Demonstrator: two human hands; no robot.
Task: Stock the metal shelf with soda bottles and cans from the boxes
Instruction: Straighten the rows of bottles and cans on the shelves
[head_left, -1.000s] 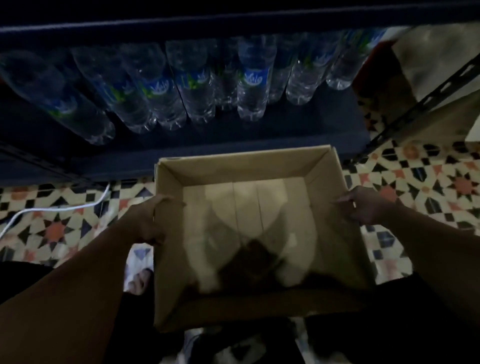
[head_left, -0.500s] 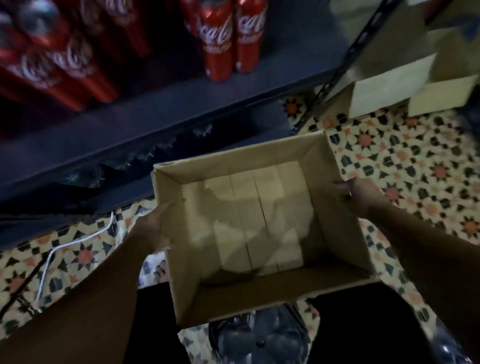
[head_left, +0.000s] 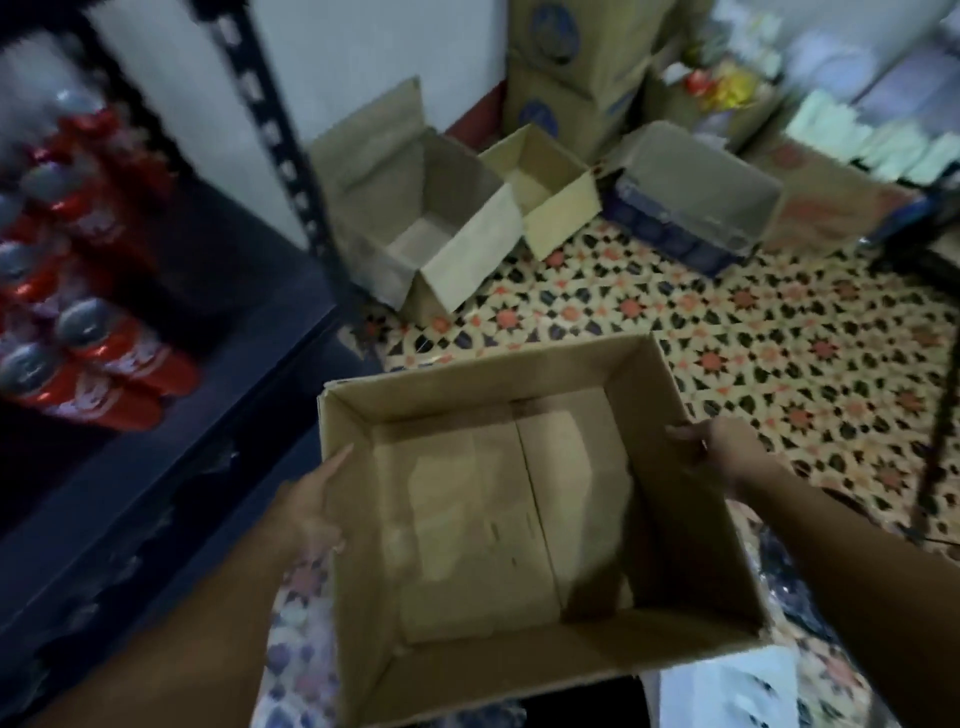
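Two hands carried an empty cardboard box (head_left: 498, 519) at waist height above the patterned tile floor (head_left: 779, 332), one on each side wall, evidently because its stock was gone and it was to be set aside. The left hand (head_left: 311, 504) lay flat against the outer left wall, fingers straight and pressing. The right hand (head_left: 719, 452) gripped the right rim, its fingers curled over the edge. Only folded bottom flaps showed inside the box.

To the left, red soda cans (head_left: 104, 364) stood in rows on the dark metal shelf (head_left: 218, 395), already stocked; motion blur smeared their labels, and the frame cut off the shelf's upper levels. Whatever sat on the lower shelf was too dark to make out.

Farther off, an open box (head_left: 415, 208) and a smaller open box (head_left: 545, 192) rested near the wall, seemingly discarded empties. Beside them a grey bin (head_left: 696, 202) sat atop a dark crate, with stacked cartons (head_left: 561, 67) behind; their contents could not be seen.
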